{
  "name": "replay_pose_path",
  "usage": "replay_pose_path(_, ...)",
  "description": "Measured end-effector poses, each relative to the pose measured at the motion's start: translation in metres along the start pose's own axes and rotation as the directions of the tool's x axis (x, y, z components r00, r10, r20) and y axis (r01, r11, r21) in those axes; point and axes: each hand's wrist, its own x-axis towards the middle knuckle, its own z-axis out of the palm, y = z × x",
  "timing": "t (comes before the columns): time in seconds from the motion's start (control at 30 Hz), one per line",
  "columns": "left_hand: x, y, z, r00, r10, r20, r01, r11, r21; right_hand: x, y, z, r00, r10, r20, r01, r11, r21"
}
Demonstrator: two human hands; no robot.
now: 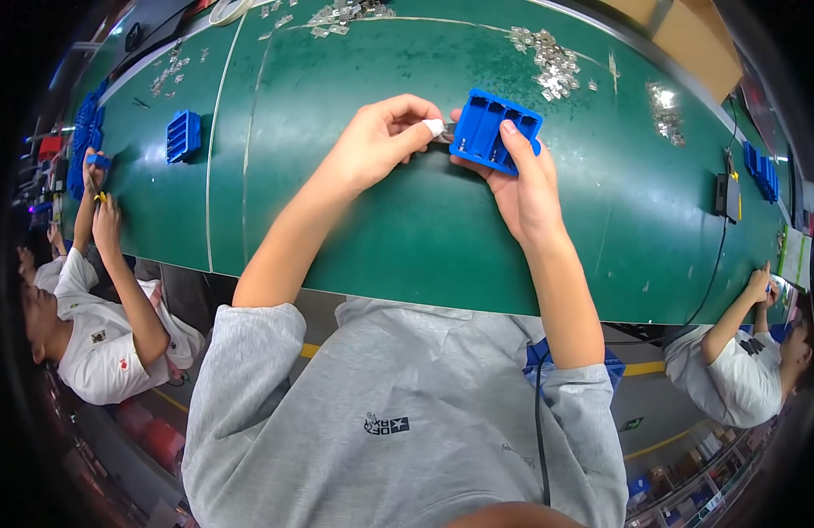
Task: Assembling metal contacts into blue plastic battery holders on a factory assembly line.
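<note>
A blue plastic case (484, 128) with several long slots, shaped like a battery holder, is held tilted above the green table by my right hand (532, 194). The right thumb lies over its near right part, and the other fingers go beneath it. At the case's left edge my left hand (380, 145) pinches a small grey piece (448, 130), whose exact kind is hard to make out. Something white covers the tip of the left thumb. Fingers and case partly hide the small piece.
Loose small metal clips lie in piles, one at the far right of centre (552, 66). Another blue case (183, 136) stands to the left. At the right are a black box (728, 195) with a cable and more blue cases (761, 172). Co-workers sit at both sides (116, 334).
</note>
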Motion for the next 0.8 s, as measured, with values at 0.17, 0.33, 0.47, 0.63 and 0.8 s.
replay_pose_path(0.17, 0.003, 0.003, 0.0, 0.902, 0.345, -0.259, -0.308, 0.936, 0.172, 0.001, 0.005, -0.001, 0.997, 0.06, 0.042, -0.062, 0.996, 0.064)
replay_pose_path(0.33, -0.005, 0.007, 0.022, 0.801, 0.577, -0.159, -0.461, 0.764, 0.451, -0.002, 0.01, 0.009, 0.972, 0.19, 0.141, -0.212, 0.963, 0.163)
replay_pose_path(0.47, -0.002, 0.001, 0.021, 0.793, 0.595, -0.132, -0.477, 0.74, 0.474, -0.002, 0.012, 0.009, 0.969, 0.191, 0.159, -0.215, 0.964, 0.155)
replay_pose_path(0.63, -0.001, 0.0, 0.014, 0.779, 0.603, -0.169, -0.468, 0.74, 0.483, -0.002, 0.01, 0.009, 0.97, 0.2, 0.139, -0.221, 0.962, 0.157)
replay_pose_path(0.8, -0.002, 0.002, 0.015, 0.798, 0.586, -0.142, -0.461, 0.744, 0.483, -0.005, 0.006, 0.01, 0.968, 0.221, 0.12, -0.24, 0.954, 0.182)
